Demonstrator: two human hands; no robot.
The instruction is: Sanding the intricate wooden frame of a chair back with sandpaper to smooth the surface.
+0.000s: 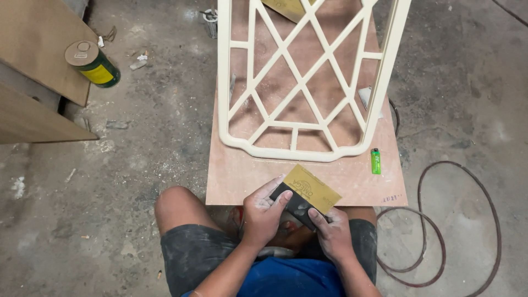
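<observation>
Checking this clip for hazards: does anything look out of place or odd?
A green lighter lies loose on the plywood board beside the cream lattice frame, and a can lies tipped over on the dusty floor. Nothing looks spilled.

Open strip of plywood board [242, 176] between cream lattice frame [300, 82] and both hands, blocked rightward only by a green lighter [375, 161]; wide bare concrete floor [165, 110] left, hemmed by tin can [92, 64] and leaning boards [38, 71]; coiled cable [440, 220] right.
</observation>
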